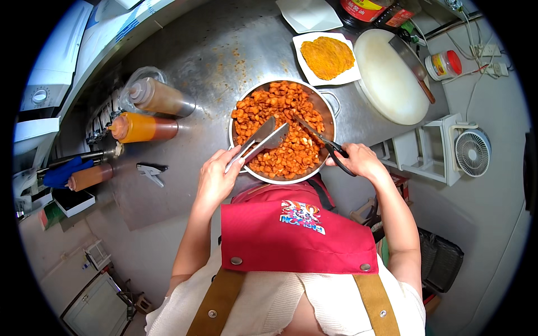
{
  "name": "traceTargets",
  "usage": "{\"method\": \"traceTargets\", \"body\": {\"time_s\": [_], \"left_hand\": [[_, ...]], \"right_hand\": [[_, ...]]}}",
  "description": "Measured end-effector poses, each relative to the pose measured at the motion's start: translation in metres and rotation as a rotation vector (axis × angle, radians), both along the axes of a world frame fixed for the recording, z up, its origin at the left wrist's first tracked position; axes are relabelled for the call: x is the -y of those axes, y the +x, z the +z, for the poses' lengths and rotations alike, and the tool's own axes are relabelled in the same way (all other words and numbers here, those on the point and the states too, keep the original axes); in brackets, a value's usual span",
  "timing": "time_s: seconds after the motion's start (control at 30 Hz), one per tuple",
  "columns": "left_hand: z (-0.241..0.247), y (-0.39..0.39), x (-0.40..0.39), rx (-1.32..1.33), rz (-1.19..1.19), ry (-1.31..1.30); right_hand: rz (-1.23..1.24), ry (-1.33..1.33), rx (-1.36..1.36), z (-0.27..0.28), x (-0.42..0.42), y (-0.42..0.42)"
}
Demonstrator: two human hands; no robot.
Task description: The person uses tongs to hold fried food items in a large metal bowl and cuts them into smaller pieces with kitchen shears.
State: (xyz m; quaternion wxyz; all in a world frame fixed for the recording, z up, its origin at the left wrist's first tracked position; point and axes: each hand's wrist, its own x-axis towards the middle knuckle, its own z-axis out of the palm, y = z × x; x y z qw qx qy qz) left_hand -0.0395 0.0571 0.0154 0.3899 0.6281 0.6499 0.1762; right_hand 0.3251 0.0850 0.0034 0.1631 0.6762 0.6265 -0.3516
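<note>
A round steel pan (332, 97) with loop handles stands at the counter's front edge. It is filled with small orange-brown chunks of cooked food (275, 98), some showing pale cut faces. My left hand (217, 172) grips metal tongs (262, 138), whose wide flat jaws reach in over the chunks. From the other side, my right hand (357, 160) holds black-handled scissors (330, 144) with the fingers around the handles. The scissor blades point into the pan, and their tips lie among the chunks beside the tongs.
Behind the pan, a square white plate (300, 71) carries a flat orange cutlet (328, 56). A cleaver (407, 56) lies on a thick round cutting board (378, 84) to the right. Sauce squeeze bottles (147, 127) and a small grey-white hand tool (152, 171) are at left. A small fan (473, 153) stands at right.
</note>
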Motion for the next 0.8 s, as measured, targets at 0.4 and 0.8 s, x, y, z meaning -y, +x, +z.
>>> {"method": "traceTargets", "body": {"time_s": [0.4, 0.8], "left_hand": [[-0.034, -0.016, -0.020, 0.460, 0.125, -0.328], [-0.039, 0.014, -0.017, 0.732, 0.404, -0.348]], "right_hand": [[-0.026, 0.106, -0.368, 0.018, 0.014, 0.039], [-0.250, -0.284, -0.752, -0.021, 0.044, 0.028]]}}
